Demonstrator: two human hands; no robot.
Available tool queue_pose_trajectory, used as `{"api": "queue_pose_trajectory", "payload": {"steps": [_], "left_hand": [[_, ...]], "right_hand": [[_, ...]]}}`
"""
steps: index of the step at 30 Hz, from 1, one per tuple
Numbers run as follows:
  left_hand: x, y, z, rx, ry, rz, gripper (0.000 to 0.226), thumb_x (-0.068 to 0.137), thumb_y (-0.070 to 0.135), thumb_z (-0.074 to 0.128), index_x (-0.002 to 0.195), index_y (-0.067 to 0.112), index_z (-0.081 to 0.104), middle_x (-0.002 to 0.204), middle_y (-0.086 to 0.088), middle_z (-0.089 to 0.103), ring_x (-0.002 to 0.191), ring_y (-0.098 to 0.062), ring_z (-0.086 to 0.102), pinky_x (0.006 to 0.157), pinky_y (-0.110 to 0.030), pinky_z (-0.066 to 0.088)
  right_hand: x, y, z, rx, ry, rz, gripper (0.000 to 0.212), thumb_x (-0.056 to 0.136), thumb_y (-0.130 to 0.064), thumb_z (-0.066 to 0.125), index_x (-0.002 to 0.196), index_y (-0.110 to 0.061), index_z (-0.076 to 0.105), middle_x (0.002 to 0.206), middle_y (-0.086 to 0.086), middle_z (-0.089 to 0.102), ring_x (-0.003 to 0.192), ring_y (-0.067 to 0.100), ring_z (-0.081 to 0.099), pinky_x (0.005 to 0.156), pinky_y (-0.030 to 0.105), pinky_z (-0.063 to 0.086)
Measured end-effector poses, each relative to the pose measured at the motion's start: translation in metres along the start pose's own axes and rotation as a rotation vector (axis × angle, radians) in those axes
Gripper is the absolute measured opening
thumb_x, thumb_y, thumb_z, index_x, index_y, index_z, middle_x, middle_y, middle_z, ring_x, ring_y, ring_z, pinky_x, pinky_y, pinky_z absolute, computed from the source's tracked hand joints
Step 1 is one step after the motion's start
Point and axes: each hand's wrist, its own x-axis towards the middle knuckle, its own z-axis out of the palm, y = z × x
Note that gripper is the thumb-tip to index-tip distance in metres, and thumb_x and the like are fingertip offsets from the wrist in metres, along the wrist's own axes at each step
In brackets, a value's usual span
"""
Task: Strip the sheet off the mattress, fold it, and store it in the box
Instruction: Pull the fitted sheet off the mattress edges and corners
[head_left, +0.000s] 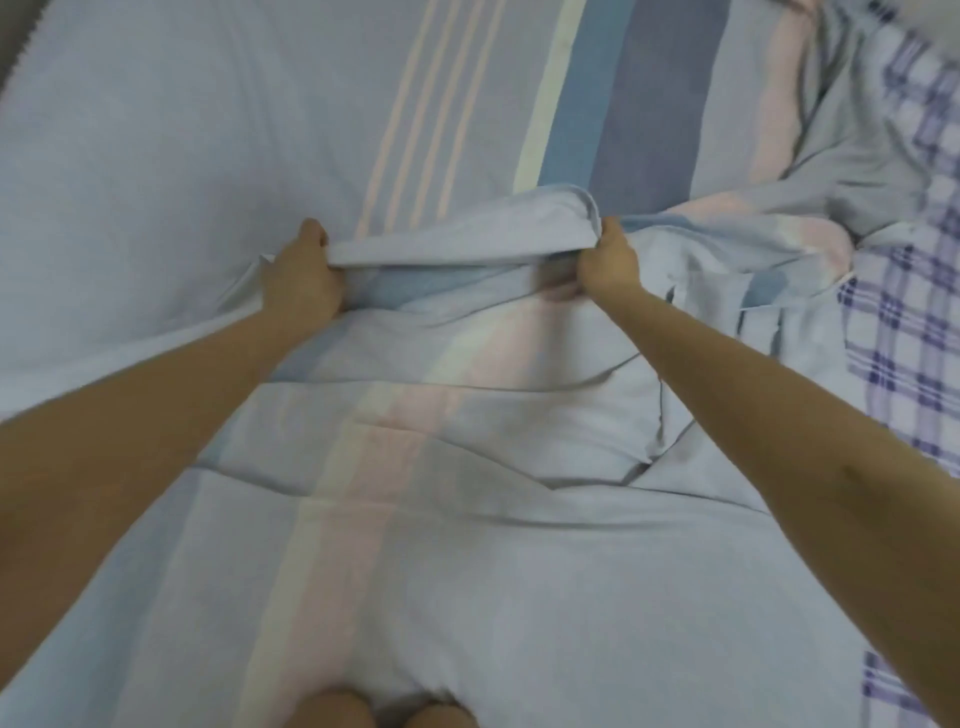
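Two hands, left hand (304, 280) and right hand (608, 262), clench fingers on the sheet (462, 239) edge at frame centre, keeping it taut for folding.

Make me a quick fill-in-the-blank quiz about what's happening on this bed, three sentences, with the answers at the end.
1. The left hand and the right hand both grip a folded edge of the ____.
2. The sheet carries long pink, cream and blue ____.
3. The purple plaid cloth lies to the person's ____.
Missing words: sheet; stripes; right.
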Motion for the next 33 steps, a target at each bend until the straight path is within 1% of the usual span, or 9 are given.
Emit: {"api": "queue_pose_trajectory", "payload": {"steps": [3,7,9,11,15,18,23,28,33], "left_hand": [[0.024,0.008,-0.024,-0.024,0.106,-0.041,0.036,0.085,0.0,0.054,0.12,0.0,0.043,0.127,-0.025,0.042,0.107,-0.037,0.05,0.086,-0.039,0.037],[0.054,0.007,-0.037,-0.242,0.097,-0.08,0.036,0.09,0.011,0.056,0.119,0.008,0.035,0.124,-0.021,0.046,0.118,-0.035,0.048,0.091,-0.039,0.039],[0.053,0.004,-0.035,-0.117,-0.162,-0.132,0.083,0.079,0.036,0.074,0.137,0.013,0.019,0.136,-0.015,0.04,0.128,-0.036,0.04,0.1,-0.042,0.032],[0.041,0.001,-0.026,0.27,-0.305,-0.099,0.123,0.062,0.064,0.075,0.149,0.02,0.0,0.152,-0.012,0.023,0.138,-0.035,0.026,0.109,-0.049,0.02],[0.024,0.007,-0.005,0.506,-0.291,0.022,0.107,0.059,0.062,0.078,0.14,0.013,0.028,0.136,-0.016,0.04,0.127,-0.038,0.037,0.097,-0.049,0.034],[0.021,0.006,0.004,0.556,-0.283,0.06,0.08,0.069,0.044,0.079,0.128,0.007,0.041,0.128,-0.018,0.041,0.115,-0.037,0.047,0.079,-0.04,0.039],[0.012,0.0,0.01,0.539,-0.175,0.236,0.028,0.087,0.021,0.06,0.106,0.0,0.058,0.104,-0.019,0.053,0.094,-0.039,0.058,0.072,-0.04,0.041],[0.018,-0.008,-0.005,0.34,-0.019,0.256,0.035,0.088,0.031,0.05,0.106,0.004,0.064,0.105,-0.023,0.064,0.097,-0.04,0.06,0.08,-0.042,0.045],[0.058,0.001,-0.024,0.234,0.093,0.246,0.029,0.091,0.01,0.049,0.116,-0.004,0.053,0.11,-0.03,0.059,0.101,-0.044,0.056,0.081,-0.045,0.041]], "right_hand": [[0.027,-0.05,-0.001,0.146,0.03,-0.06,0.039,0.091,-0.014,0.035,0.13,-0.01,0.036,0.109,0.014,0.055,0.104,0.035,0.056,0.083,0.035,0.039],[0.053,-0.106,-0.004,0.188,0.081,-0.231,0.068,0.09,-0.016,0.041,0.15,-0.026,0.011,0.103,0.009,0.057,0.085,0.027,0.057,0.074,0.03,0.039],[0.052,-0.114,0.0,-0.028,0.008,-0.231,0.081,0.093,-0.017,0.049,0.152,-0.026,-0.006,0.111,0.01,0.056,0.091,0.028,0.057,0.075,0.032,0.04],[0.043,-0.105,0.012,-0.362,-0.192,-0.248,0.095,0.087,-0.031,0.064,0.152,-0.023,-0.005,0.137,0.012,0.047,0.115,0.031,0.054,0.088,0.038,0.042],[0.014,-0.061,0.046,-0.91,-0.446,-0.34,0.122,0.067,-0.055,0.078,0.15,-0.014,-0.001,0.138,0.012,0.047,0.121,0.029,0.053,0.095,0.039,0.042],[0.004,-0.034,0.071,-0.831,-0.469,-0.27,0.109,0.07,-0.048,0.077,0.148,-0.014,0.008,0.13,0.012,0.053,0.117,0.03,0.055,0.091,0.038,0.043],[0.006,-0.024,0.081,-0.663,-0.361,-0.353,0.024,0.092,-0.022,0.049,0.115,-0.013,0.049,0.112,0.014,0.059,0.099,0.03,0.057,0.07,0.031,0.034],[0.004,-0.031,0.07,-0.582,-0.18,-0.435,0.025,0.094,-0.013,0.037,0.115,-0.011,0.05,0.104,0.018,0.061,0.092,0.033,0.06,0.068,0.032,0.037],[0.032,-0.072,0.062,-0.389,-0.013,-0.37,0.027,0.094,-0.012,0.033,0.118,-0.008,0.045,0.096,0.013,0.048,0.084,0.024,0.045,0.071,0.032,0.032]]}}
